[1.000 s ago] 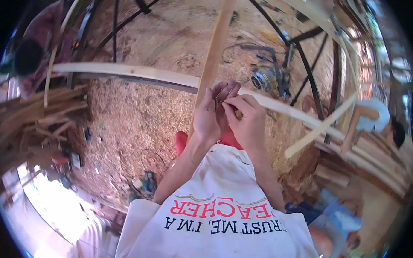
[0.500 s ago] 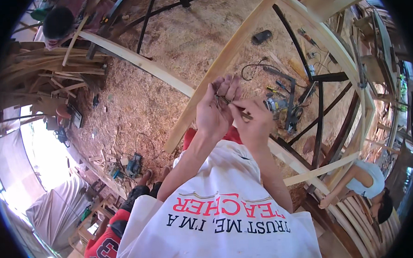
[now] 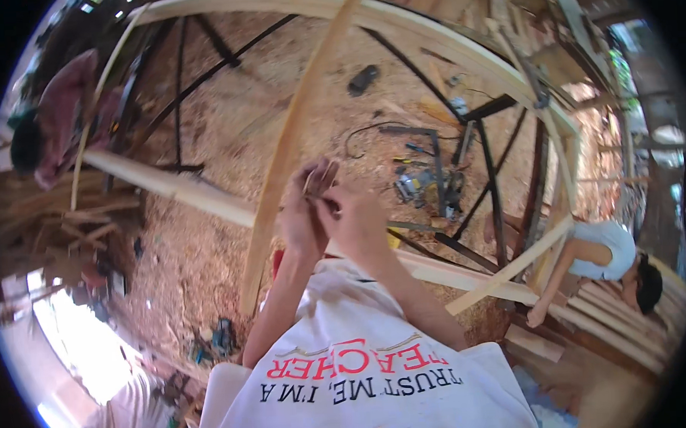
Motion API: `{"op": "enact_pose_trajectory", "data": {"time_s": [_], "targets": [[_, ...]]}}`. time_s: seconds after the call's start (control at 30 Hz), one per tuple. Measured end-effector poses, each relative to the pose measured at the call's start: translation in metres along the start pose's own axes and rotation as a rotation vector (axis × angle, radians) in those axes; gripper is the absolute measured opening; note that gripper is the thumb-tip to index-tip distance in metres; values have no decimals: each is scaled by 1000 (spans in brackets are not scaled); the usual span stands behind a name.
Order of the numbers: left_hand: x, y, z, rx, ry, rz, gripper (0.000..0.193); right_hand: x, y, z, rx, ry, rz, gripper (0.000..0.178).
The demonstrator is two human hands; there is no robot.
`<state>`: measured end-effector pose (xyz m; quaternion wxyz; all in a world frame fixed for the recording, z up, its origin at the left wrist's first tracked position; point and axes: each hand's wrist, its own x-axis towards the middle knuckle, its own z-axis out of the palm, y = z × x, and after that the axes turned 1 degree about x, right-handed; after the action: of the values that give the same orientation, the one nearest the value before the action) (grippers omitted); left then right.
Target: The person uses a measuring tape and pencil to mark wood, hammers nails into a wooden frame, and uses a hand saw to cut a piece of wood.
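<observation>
Both of my hands are together in front of my chest, just right of a long pale plank [image 3: 279,157]. My left hand [image 3: 302,222] is cupped palm up, its fingers curled around a few thin, small pieces that look like nails [image 3: 309,186]. Against that palm, my right hand [image 3: 359,222] is closed in a pinch at the fingertips. Whatever sits between its fingers is too small and blurred to name.
A curved timber frame [image 3: 427,25] with dark braces surrounds the shavings-covered floor. A pale beam [image 3: 175,188] meets the plank from the left. A power tool [image 3: 414,184] lies beside a dark angled bar [image 3: 439,160]. People are at right [image 3: 601,250] and upper left [image 3: 67,111].
The view has swung, so my hands and the plank appear farther left. My left fingers have curled in more, and the right hand stays pinched against the left palm.
</observation>
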<state>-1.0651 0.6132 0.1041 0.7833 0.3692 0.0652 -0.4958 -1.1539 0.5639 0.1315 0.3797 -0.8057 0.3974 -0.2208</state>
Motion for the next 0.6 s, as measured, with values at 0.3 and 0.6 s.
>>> {"op": "enact_pose_trajectory", "data": {"time_s": [0.3,0.6], "targets": [[24,-30,16,195,6,-106,46,16,17,-11,-150,-17,49,18],[46,-44,19,-175,11,-184,38,25,48,-22,-14,-55,42,29]]}}
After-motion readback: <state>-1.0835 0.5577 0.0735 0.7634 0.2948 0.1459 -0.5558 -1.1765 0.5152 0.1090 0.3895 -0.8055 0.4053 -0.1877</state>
